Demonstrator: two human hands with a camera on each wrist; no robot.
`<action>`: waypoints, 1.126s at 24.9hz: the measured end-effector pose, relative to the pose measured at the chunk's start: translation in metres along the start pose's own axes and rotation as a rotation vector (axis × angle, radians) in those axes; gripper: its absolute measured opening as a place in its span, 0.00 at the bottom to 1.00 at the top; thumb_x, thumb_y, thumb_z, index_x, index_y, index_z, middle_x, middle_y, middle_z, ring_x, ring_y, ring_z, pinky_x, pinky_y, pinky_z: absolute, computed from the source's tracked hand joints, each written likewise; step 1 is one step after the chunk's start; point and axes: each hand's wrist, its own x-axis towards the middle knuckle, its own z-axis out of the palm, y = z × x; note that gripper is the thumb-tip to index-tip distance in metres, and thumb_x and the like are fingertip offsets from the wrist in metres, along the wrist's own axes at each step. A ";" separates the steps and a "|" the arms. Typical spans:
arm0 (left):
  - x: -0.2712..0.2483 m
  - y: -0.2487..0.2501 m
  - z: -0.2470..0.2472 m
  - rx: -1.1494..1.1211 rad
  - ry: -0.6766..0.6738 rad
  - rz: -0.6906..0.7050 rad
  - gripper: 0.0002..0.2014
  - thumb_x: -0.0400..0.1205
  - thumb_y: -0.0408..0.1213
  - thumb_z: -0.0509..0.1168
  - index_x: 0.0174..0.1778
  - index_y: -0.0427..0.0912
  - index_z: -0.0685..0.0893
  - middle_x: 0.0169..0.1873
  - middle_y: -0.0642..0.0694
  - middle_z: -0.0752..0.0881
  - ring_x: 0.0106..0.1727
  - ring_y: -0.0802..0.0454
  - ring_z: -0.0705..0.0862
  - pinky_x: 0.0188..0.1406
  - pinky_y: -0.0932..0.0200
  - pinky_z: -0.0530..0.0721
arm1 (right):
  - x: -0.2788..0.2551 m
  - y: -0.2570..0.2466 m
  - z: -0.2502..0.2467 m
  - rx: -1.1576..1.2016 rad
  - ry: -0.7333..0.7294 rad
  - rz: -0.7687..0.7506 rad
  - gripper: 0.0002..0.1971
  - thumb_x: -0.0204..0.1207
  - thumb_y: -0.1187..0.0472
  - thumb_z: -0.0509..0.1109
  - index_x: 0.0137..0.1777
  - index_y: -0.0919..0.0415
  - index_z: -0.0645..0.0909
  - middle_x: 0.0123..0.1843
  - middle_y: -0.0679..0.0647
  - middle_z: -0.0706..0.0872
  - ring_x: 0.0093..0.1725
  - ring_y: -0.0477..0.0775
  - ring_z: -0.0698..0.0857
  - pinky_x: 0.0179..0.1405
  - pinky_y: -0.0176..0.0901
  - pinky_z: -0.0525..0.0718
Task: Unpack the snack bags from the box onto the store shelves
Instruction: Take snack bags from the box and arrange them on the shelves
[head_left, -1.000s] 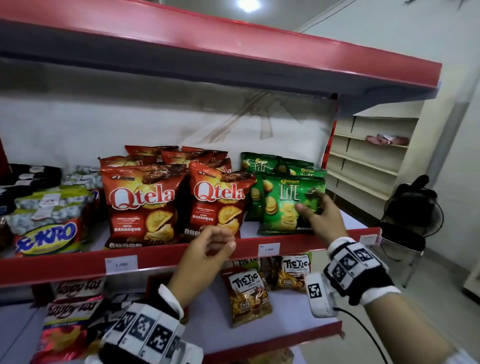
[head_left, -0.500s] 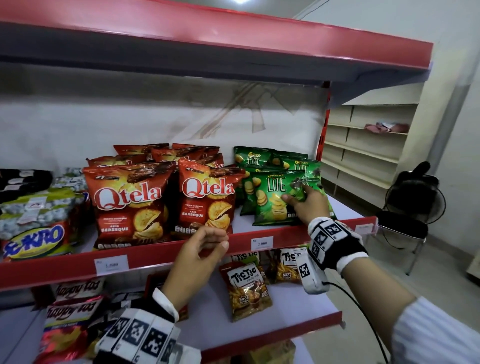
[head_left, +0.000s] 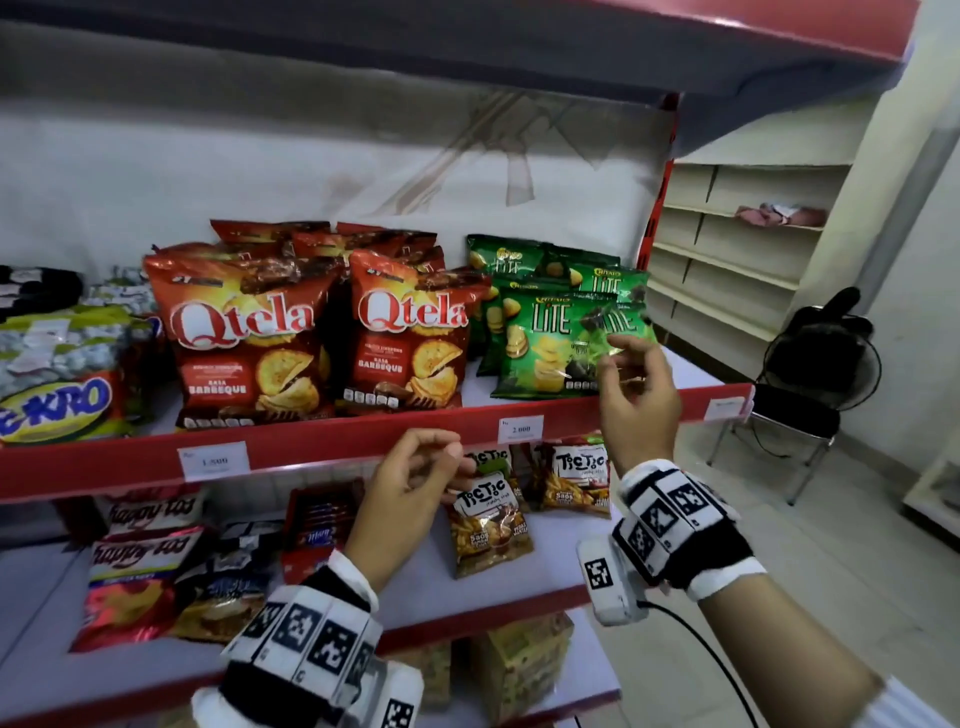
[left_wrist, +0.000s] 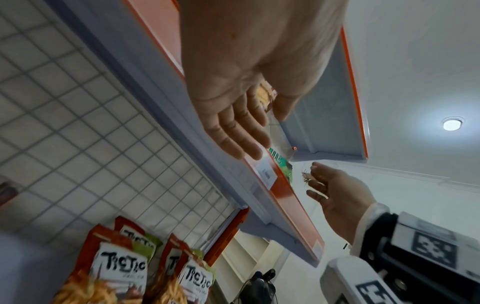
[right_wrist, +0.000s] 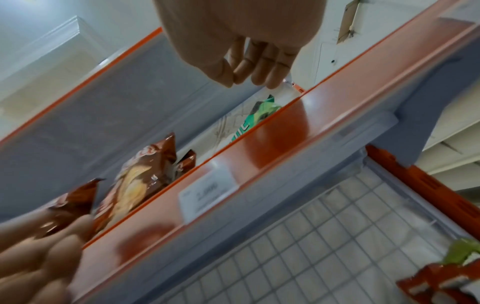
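Green Lite snack bags (head_left: 550, 338) stand on the right of the middle red-edged shelf (head_left: 332, 447), next to red Qtela bags (head_left: 244, 338). My right hand (head_left: 623, 358) hovers just in front of the foremost Lite bag at the shelf edge, fingers loosely curled and holding nothing; the right wrist view shows its fingertips (right_wrist: 270, 82) above the green bag (right_wrist: 262, 111). My left hand (head_left: 436, 462) hangs empty in front of the shelf's red lip, fingers relaxed, as the left wrist view (left_wrist: 249, 127) also shows. No box is in view.
Tic Tic bags (head_left: 488, 525) and Happy Tos bags (head_left: 140, 582) lie on the lower shelf. A Sukro bag (head_left: 57, 379) sits at the far left. The upper shelf (head_left: 467, 47) overhangs. A black fan on a chair (head_left: 821, 364) and cream shelving (head_left: 737, 249) stand to the right.
My right hand has let go of the front green Lite bag and drawn back toward the shelf edge. The left hand has stayed in front of the red lip.
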 end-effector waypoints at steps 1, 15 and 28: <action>-0.003 -0.008 0.001 -0.012 -0.008 -0.019 0.04 0.82 0.31 0.63 0.50 0.38 0.81 0.38 0.42 0.89 0.36 0.54 0.89 0.35 0.65 0.86 | -0.016 0.002 -0.001 0.037 -0.031 -0.017 0.06 0.80 0.63 0.67 0.55 0.55 0.80 0.50 0.56 0.84 0.52 0.56 0.83 0.55 0.58 0.84; -0.091 -0.236 0.008 0.038 0.042 -0.452 0.07 0.82 0.22 0.62 0.44 0.38 0.81 0.36 0.42 0.86 0.29 0.62 0.85 0.33 0.67 0.84 | -0.259 0.196 0.003 -0.060 -0.415 0.224 0.02 0.78 0.63 0.70 0.45 0.60 0.84 0.38 0.44 0.82 0.37 0.39 0.80 0.37 0.28 0.76; -0.247 -0.581 -0.018 0.147 -0.070 -0.761 0.04 0.83 0.24 0.61 0.50 0.33 0.79 0.38 0.43 0.85 0.32 0.53 0.83 0.31 0.70 0.80 | -0.523 0.497 -0.020 -0.505 -1.385 0.488 0.08 0.78 0.59 0.69 0.54 0.61 0.84 0.50 0.56 0.88 0.51 0.56 0.86 0.49 0.42 0.80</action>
